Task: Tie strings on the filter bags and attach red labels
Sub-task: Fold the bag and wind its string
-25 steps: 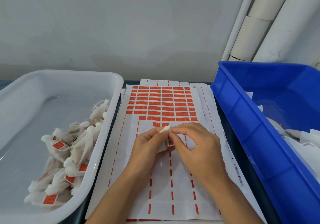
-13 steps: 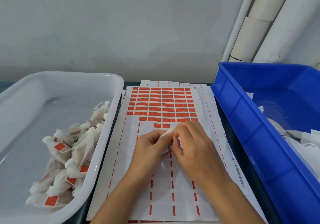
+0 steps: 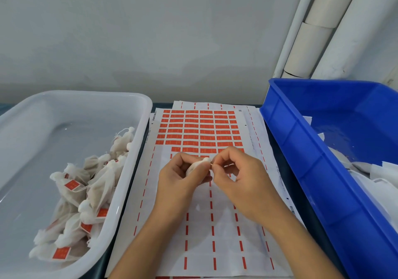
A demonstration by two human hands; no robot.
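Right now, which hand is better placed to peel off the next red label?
Right hand, probably: it pinches only the string beside the red labels, while the left hand grips the filter bag.

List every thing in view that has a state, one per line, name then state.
filter bag: gripped in the left hand, neck gathered, no red label seen on it.
left hand: curled round the filter bag.
right hand: fingers pinching at the bag's neck, string too fine to tell.
label sheet: partly used, upper rows full, lower rows peeled.
white tray: holds tied, labelled bags.
blue bin: holds white bags.
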